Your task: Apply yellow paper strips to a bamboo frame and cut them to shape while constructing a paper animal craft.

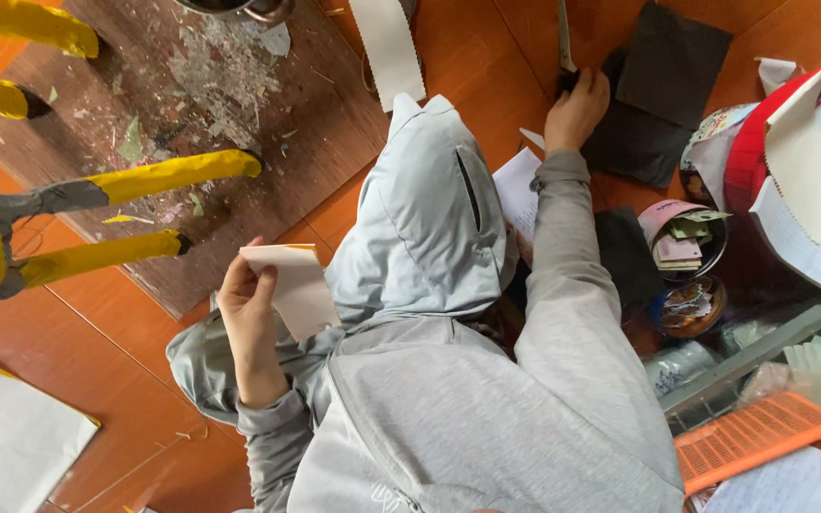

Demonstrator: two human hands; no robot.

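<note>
left hand grip pinched on cream card at 8 o'clock | right hand grip clamped on scissors by black sheets at 1 | I'd steady the card before cutting

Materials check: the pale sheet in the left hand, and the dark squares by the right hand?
Pale sheet: looks like thin card or paper, matte cream, bends in the left hand. Dark squares: likely felt or foam sheet, matte charcoal, no shine, soft cut edges; which one is unclear.

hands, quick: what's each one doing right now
Left hand: closed on a cream paper piece, fingers pinching its edge.
Right hand: closed around the handle of scissors, beside the black sheets.
</note>
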